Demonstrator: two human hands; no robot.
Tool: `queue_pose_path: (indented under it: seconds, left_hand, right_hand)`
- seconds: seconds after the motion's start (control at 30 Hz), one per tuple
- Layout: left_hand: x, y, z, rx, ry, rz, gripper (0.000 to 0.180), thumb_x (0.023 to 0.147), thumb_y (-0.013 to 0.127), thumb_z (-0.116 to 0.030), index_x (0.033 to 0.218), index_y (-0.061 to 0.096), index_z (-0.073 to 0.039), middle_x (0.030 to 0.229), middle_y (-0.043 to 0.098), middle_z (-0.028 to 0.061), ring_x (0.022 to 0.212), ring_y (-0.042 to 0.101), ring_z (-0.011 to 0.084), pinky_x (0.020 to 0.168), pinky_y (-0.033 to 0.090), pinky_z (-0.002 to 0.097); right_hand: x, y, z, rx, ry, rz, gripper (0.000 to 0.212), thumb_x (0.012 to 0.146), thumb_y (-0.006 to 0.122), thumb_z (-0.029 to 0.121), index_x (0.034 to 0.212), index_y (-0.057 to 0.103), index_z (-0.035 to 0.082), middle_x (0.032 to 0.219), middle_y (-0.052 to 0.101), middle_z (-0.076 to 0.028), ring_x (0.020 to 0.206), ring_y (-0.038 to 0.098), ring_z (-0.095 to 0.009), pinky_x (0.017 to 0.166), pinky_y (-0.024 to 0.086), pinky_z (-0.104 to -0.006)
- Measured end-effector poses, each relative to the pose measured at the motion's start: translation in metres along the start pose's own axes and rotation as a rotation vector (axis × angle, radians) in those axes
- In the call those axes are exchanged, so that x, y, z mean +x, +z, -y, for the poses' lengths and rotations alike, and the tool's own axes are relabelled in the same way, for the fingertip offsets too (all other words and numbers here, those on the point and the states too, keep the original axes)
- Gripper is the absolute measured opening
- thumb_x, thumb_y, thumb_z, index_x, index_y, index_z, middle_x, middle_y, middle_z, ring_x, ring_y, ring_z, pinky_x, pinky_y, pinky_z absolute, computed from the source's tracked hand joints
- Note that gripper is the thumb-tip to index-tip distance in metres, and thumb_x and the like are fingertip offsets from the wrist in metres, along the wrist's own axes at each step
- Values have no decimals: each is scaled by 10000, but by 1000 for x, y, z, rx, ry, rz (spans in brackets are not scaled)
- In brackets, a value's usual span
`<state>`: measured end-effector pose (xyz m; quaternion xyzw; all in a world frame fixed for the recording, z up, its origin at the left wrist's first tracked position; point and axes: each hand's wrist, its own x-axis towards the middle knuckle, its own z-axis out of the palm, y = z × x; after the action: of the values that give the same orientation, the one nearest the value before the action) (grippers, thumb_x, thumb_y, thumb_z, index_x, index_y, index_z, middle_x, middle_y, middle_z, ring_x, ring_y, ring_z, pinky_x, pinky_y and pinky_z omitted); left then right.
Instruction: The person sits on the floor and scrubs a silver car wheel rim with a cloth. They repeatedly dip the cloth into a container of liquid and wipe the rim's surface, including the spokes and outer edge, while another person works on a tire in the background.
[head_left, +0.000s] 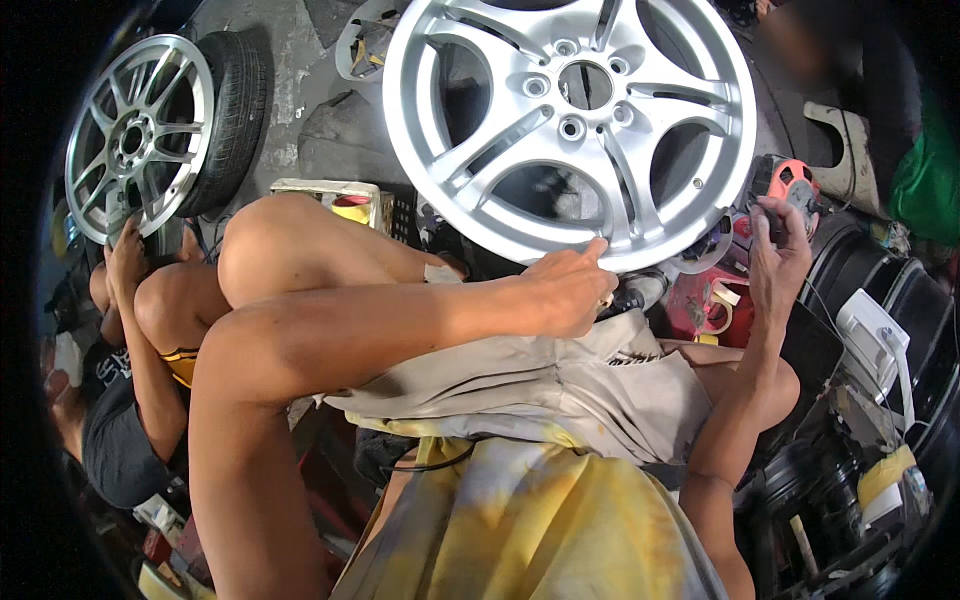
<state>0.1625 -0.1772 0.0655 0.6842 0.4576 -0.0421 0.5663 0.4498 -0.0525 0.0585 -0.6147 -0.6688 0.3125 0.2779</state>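
A large silver alloy wheel rim [585, 125] with paired spokes stands tilted in front of me, its lower edge near my lap. My left hand [570, 290] is closed at that lower edge, with one fingertip lying on the rim's lip and the other fingers curled. To the right of the rim, my right hand [778, 245] is raised with its fingers bent together in a pinch; what lies between them, if anything, is too small to make out. Just behind those fingers is an orange-red and grey tool [790, 182], and I cannot tell whether they touch it.
At left, another person's hand [127, 255] is at a smaller multi-spoke rim [132, 140], beside a black tyre [235, 120]. Tape rolls [718, 308] sit in a red container below my right hand. Black curved parts [880, 290] and a white device [875, 335] crowd the right.
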Motion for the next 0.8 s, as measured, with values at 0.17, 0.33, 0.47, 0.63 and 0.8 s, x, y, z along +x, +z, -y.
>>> queue_pose_path:
  seconds: [0.17,0.33,0.47,0.63,0.8]
  left_hand:
    - [3,1,18,208,66,17,368,799,684,-85,1135,719,61,1320,537,304,1086,677,416,959,553,481]
    - [-38,-22,45,504,-65,79,301,778,738,-104,1040,768,40,1169,659,289,1007,711,408,859,600,424]
    - [-68,-57,45,547,-244,47,302,766,716,-51,1054,762,30,1171,701,297,982,743,386,799,620,442]
    - [-110,-140,39,403,-341,-327,323,859,637,-127,1153,747,-53,1031,758,218,952,744,388,855,596,443]
    - [-194,-207,26,-31,-646,-780,261,931,599,-187,1062,716,7,813,729,189,718,731,304,646,580,384]
  right_hand:
    - [-14,18,20,-6,-123,153,151,965,665,39,1108,699,4,976,682,-30,898,624,-98,786,482,-248]
    - [-50,55,68,-52,-318,382,219,903,678,-5,1108,747,26,1032,714,-107,975,688,-222,885,512,-312]
    - [-64,116,103,-184,-549,443,211,839,696,16,1029,780,46,1022,670,-108,1002,654,-286,892,530,-396]
    - [-64,167,109,-384,-727,540,259,813,651,-4,1031,788,24,991,663,-143,1007,652,-320,893,537,-413]
    - [-60,181,103,-261,-551,753,243,832,636,15,1018,792,24,976,686,-149,936,680,-343,863,541,-445]
